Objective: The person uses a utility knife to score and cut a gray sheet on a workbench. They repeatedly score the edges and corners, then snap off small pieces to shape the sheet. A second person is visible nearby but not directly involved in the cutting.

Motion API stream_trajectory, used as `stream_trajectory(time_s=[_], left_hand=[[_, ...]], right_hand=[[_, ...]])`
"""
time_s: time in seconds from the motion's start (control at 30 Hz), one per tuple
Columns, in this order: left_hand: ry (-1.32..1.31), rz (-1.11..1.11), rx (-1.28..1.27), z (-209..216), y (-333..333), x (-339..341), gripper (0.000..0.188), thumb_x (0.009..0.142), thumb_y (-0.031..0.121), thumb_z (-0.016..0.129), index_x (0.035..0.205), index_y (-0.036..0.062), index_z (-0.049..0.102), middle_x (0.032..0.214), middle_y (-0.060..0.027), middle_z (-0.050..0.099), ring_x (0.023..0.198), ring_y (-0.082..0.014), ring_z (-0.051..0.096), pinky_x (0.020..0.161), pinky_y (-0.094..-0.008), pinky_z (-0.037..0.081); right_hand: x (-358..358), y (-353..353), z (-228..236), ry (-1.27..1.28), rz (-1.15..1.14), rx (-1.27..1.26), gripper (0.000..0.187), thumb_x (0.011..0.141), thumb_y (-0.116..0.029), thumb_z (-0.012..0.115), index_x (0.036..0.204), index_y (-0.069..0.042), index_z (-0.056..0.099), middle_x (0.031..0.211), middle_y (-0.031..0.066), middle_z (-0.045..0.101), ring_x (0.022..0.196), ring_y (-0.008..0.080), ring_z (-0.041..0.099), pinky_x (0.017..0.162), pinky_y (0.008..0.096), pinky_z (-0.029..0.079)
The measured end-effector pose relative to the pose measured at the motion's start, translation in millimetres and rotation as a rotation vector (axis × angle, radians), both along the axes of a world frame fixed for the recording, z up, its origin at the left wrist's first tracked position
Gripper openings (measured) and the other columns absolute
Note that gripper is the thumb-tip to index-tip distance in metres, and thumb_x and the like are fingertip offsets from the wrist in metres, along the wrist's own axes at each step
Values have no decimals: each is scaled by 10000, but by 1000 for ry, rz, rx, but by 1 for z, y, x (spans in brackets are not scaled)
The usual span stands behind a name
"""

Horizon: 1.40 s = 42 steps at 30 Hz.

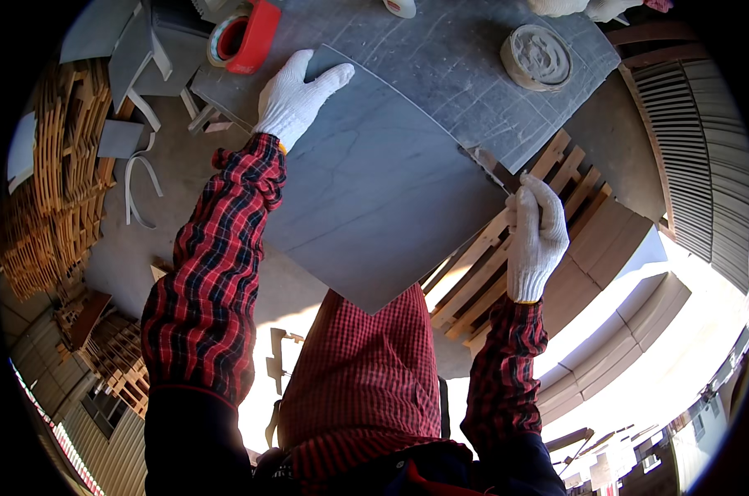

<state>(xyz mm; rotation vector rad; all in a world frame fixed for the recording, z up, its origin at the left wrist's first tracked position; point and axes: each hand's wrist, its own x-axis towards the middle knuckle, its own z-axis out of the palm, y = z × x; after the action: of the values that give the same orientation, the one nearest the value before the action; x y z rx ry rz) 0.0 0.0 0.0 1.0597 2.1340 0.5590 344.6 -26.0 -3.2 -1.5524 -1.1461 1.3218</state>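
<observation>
A large grey slab (374, 174) with faint veins lies turned cornerwise, partly on the dark worktable (424, 45), its near corner reaching out over my lap. At its far left corner my gloved left hand (296, 97) grips the edge, thumb and fingers apart around it. Beside the right edge, my gloved right hand (537, 236) is closed, fingertips pinching a thin, flat tool (490, 169) that lies along that edge, smeared with pale paste. The tool's exact kind is hard to make out. A round tub (536, 58) of grey paste stands on the table at the far right.
A red tape dispenser (255, 37) sits at the table's far left. At the top right edge are another person's white gloves (589, 7). A slatted wooden pallet (482, 273) stands beneath on the right, near stacked cartons (614, 248). Timber stacks (69, 165) line the left.
</observation>
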Motion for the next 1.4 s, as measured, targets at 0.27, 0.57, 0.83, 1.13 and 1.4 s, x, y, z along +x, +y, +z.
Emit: stream_trajectory(time_s=[0.27,0.57,0.83,1.13,1.4], left_hand=[[48,-4,32,2,1,4,721,832,580,733,1248,7,597,1129,-121,702,1051,-227,647,928,-371,487],[26,30,62,3,-2,8,681,836,566,728,1236,27,610,1128,-133,703,1031,-248,658,922,-359,490],[188,40,140,-1,-6,14,707,855,537,711,1313,14,583,1193,-171,678,1095,-299,645,956,-393,487],[509,-55,192,-9,-4,23,706,877,585,655,1300,24,588,1216,-192,634,1146,-359,589,968,-461,465],[709,-55,321,-27,-4,22,653,817,558,743,1261,100,604,1183,-134,592,1035,-372,575,877,-490,501]], right_hand=[[-1,2,6,11,-50,-67,165,975,-86,636,1104,-22,718,862,51,666,709,80,589,616,221,497],[-1,62,24,248,-193,-73,251,992,-177,649,1139,23,677,804,52,658,636,73,543,566,207,431],[-11,116,37,214,-15,67,245,995,-169,639,1130,28,691,785,29,628,633,57,507,556,198,399],[0,57,33,97,71,-155,221,990,-167,640,1123,0,696,778,18,625,623,61,513,556,208,412],[3,18,25,98,-24,-202,203,983,-150,635,1116,-9,695,777,24,631,618,58,519,550,205,419]])
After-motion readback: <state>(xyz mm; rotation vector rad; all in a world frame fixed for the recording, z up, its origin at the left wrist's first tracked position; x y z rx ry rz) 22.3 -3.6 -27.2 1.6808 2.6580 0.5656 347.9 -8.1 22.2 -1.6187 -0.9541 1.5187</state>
